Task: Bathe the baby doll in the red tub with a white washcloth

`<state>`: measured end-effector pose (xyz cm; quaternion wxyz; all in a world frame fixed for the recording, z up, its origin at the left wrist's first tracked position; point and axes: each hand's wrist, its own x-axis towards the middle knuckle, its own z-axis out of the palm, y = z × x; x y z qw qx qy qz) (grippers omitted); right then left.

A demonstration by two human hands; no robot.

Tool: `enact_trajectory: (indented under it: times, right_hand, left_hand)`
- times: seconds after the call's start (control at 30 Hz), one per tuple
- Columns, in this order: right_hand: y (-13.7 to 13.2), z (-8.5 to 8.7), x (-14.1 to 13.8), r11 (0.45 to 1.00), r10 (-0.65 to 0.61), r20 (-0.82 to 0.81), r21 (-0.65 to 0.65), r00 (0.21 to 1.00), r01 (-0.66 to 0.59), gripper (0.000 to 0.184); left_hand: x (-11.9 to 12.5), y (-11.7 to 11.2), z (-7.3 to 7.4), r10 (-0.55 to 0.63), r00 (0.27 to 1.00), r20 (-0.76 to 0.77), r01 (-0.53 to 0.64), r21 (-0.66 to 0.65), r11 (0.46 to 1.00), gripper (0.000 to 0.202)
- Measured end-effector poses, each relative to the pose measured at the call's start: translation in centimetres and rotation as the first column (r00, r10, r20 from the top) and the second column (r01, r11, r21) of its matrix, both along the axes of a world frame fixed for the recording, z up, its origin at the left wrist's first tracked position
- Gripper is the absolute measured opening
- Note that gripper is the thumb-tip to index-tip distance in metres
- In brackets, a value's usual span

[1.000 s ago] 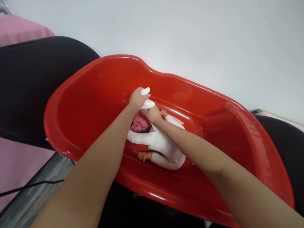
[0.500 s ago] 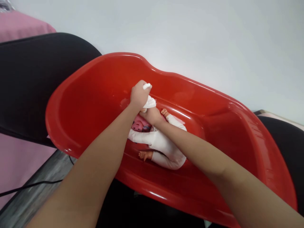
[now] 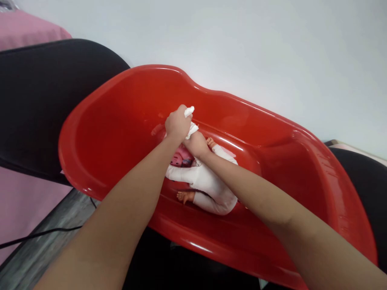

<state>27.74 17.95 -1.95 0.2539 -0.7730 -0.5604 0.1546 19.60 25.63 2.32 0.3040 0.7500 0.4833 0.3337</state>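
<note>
My left hand (image 3: 178, 122) is closed around a white cloth (image 3: 189, 111), one end of which pokes out past the thumb side. More of the cloth shows bunched between my two hands. Just below and to the right, my right hand (image 3: 196, 144) is closed too, against the lower part of the cloth; its fingertips are hidden. Under the hands lies a doll (image 3: 211, 183) with a soft white body and plastic hands and feet, on the floor of a red tub (image 3: 99, 133). Pink patterned fabric (image 3: 179, 158) is partly visible beside the doll.
A black chair back (image 3: 54, 108) stands at the left of the tub, and another dark seat (image 3: 364, 181) is at the right. Pink cloth (image 3: 27, 30) hangs at the far left. A black cable (image 3: 45, 233) crosses a grey surface (image 3: 65, 217). A pale wall (image 3: 256, 48) rises behind.
Both hands stay close together on the cloth. My left hand has turned and shifted slightly down, and the cloth's end sticks out a little further. The doll stays in place.
</note>
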Motion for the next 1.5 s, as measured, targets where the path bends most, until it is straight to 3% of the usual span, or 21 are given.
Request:
enact_trajectory:
  times: [0.17, 0.4, 0.5, 0.67, 0.77, 0.87, 1.0, 1.13, 1.27, 1.37, 1.43, 1.5]
  right_hand:
    - [-0.1, 0.8, -0.7, 0.997, 0.037, 0.038, -0.063, 0.999, -0.035, 0.038]
    - [-0.4, 1.0, -1.0, 0.993, 0.065, 0.067, -0.100, 0.996, -0.058, 0.052]
    - [-0.3, 0.8, -0.8, 0.993, 0.074, 0.049, -0.099, 0.996, -0.069, 0.049]
    - [0.0, 0.2, -0.2, 0.996, 0.076, 0.016, -0.043, 0.997, -0.075, 0.041]
    - [0.0, 0.2, -0.3, 0.998, 0.061, 0.031, 0.000, 0.998, -0.061, 0.037]
    - [-0.2, 0.6, -0.5, 0.998, -0.049, 0.061, 0.037, 0.997, 0.046, 0.036]
    - [-0.4, 1.2, -0.6, 0.980, -0.194, 0.052, 0.058, 0.980, 0.191, 0.038]
    - [-0.4, 1.3, -0.3, 0.981, -0.189, 0.078, 0.049, 0.979, 0.185, 0.039]
    - [-0.1, 1.1, -0.4, 0.985, -0.173, 0.108, 0.033, 0.979, 0.171, 0.039]
    - [0.0, 1.1, -0.7, 0.987, -0.157, 0.122, 0.039, 0.980, 0.153, 0.039]
    - [0.0, 1.2, -0.8, 0.989, -0.147, 0.119, 0.046, 0.982, 0.143, 0.037]
    - [-0.1, 1.3, -0.8, 0.991, -0.130, 0.106, 0.043, 0.986, 0.126, 0.038]
  left_hand:
    - [-0.2, 0.6, 0.0, 0.133, 0.962, 0.240, -0.115, -0.088, 0.989, 0.021]
    - [0.2, 1.6, -0.4, 0.173, 0.860, 0.481, -0.129, -0.124, 0.984, 0.029]
    - [0.6, 1.9, -0.7, 0.232, 0.727, 0.646, -0.123, -0.209, 0.970, 0.027]
    - [0.9, 2.0, -0.1, 0.339, 0.375, 0.863, 0.082, -0.395, 0.915, 0.020]
    - [0.5, 1.9, 1.0, 0.394, 0.290, 0.872, 0.084, -0.434, 0.897, 0.018]
    - [0.2, 1.8, 1.6, 0.415, 0.315, 0.854, 0.057, -0.453, 0.890, 0.024]
    - [0.4, 2.5, 0.7, 0.411, 0.319, 0.854, 0.049, -0.448, 0.893, 0.033]
    - [0.7, 2.9, -0.3, 0.352, 0.337, 0.873, 0.058, -0.392, 0.918, 0.045]
    - [1.3, 2.0, 0.0, 0.248, 0.362, 0.899, 0.183, -0.329, 0.927, 0.046]
    - [1.5, 0.9, 0.7, 0.168, 0.514, 0.841, 0.229, -0.323, 0.918, 0.046]
    - [1.3, 0.1, 1.1, 0.073, 0.697, 0.713, 0.181, -0.273, 0.945, 0.048]
    - [1.0, -0.5, 1.3, -0.029, 0.875, 0.484, 0.120, -0.158, 0.980, 0.043]
